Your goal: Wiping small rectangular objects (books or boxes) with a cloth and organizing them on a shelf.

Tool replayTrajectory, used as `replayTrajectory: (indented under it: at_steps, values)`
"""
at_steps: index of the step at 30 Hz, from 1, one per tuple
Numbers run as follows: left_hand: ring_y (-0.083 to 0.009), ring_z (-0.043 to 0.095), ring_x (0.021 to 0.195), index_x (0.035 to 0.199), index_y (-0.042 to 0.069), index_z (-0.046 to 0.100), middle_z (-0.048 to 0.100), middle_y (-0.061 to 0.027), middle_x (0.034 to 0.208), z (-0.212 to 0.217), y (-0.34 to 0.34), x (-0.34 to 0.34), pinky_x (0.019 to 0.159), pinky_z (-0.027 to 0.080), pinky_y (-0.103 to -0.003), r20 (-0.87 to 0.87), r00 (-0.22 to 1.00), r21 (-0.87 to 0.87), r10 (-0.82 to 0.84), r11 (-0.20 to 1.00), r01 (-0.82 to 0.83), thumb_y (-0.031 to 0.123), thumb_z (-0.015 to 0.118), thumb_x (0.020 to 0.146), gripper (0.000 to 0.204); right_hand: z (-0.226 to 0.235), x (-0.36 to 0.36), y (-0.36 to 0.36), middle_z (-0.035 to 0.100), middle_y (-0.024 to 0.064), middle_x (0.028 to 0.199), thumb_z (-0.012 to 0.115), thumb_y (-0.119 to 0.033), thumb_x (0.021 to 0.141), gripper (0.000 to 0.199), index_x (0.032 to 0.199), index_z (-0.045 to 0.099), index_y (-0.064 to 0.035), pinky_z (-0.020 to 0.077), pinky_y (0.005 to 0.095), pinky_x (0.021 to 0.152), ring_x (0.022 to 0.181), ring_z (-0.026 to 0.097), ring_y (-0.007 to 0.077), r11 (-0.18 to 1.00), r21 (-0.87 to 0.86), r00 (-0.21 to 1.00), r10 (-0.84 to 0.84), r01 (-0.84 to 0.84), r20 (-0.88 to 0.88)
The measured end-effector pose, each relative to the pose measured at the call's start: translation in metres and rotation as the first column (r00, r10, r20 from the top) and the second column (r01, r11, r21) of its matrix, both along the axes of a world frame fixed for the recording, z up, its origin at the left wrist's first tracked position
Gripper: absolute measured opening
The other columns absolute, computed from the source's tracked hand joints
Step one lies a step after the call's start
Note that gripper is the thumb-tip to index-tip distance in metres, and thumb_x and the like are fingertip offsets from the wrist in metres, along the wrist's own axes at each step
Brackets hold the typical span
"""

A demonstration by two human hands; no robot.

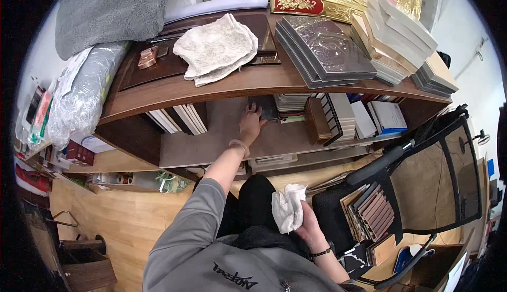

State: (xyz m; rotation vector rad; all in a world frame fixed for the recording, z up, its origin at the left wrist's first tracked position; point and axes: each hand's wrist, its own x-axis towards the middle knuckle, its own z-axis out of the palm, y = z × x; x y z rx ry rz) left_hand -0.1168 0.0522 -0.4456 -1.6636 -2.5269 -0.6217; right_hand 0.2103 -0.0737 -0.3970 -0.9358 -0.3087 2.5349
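Bare shelf board point(211, 149) left of your left hand point(251, 123); its fingers spread on a dark sample panel point(264, 107). Right hand point(306, 223) clenched around white cloth point(288, 207).

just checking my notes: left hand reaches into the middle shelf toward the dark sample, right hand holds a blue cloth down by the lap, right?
Not quite: the cloth is white, not blue, as the head view shows. The rest stands: the left hand reaches into the middle shelf at the dark sample, and the right hand holds the cloth down by the lap.
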Motion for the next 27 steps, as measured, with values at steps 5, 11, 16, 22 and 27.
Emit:
replayTrajectory:
  at_steps: [5,11,16,22,27]
  values:
    - [-0.0382,0.040,0.123,0.126,0.005,0.049,0.040,-0.0179,0.137,-0.009,-0.001,0.006,0.101,0.037,-0.042,-0.035,0.999,0.072,0.003,0.997,0.000,0.032,0.065,0.078,0.058,-0.002,-0.002,-0.003,0.058,0.0109,0.116,0.042,-0.027,0.095,0.037,0.123,0.049,-0.0027,0.0450,0.0365,0.092,0.105,0.056,0.0239,0.998,-0.050,1.000,0.027,-0.027,0.002]
    - [-0.0380,0.042,0.122,0.126,0.005,0.049,0.042,-0.0187,0.134,-0.021,0.003,0.005,0.101,0.037,-0.042,-0.127,0.990,0.097,0.053,0.994,-0.041,0.033,0.065,0.077,0.059,-0.010,0.003,0.000,0.059,0.0124,0.115,0.041,-0.025,0.096,0.035,0.120,0.051,-0.0020,0.0461,0.0386,0.092,0.104,0.058,0.0247,1.000,-0.014,1.000,0.001,-0.001,-0.009]
    - [-0.0388,0.043,0.120,0.127,0.004,0.048,0.044,-0.0181,0.132,-0.023,0.004,0.007,0.100,0.037,-0.043,-0.110,0.990,0.056,0.088,0.995,-0.082,0.033,0.064,0.077,0.060,0.001,-0.001,-0.005,0.060,0.0108,0.113,0.043,-0.027,0.095,0.036,0.120,0.051,-0.0029,0.0460,0.0375,0.090,0.102,0.058,0.0240,1.000,-0.013,1.000,0.016,-0.015,0.018]
    - [-0.0396,0.038,0.124,0.130,0.005,0.045,0.039,-0.0184,0.136,-0.008,0.013,-0.007,0.101,0.037,-0.044,-0.054,0.998,-0.056,0.017,0.998,-0.020,0.031,0.063,0.080,0.059,-0.006,-0.001,-0.002,0.059,0.0112,0.115,0.043,-0.028,0.095,0.037,0.121,0.051,-0.0029,0.0460,0.0378,0.090,0.103,0.057,0.0243,1.000,0.001,0.999,0.021,-0.021,0.026]
    - [-0.0397,0.026,0.132,0.136,0.006,0.039,0.026,-0.0188,0.145,-0.002,0.010,-0.010,0.104,0.035,-0.045,0.043,0.999,-0.162,-0.020,0.986,0.026,0.029,0.059,0.084,0.060,-0.012,0.001,-0.003,0.057,0.0133,0.119,0.042,-0.024,0.095,0.037,0.123,0.049,-0.0015,0.0439,0.0388,0.096,0.109,0.056,0.0254,0.999,-0.047,1.000,0.026,-0.026,0.000]
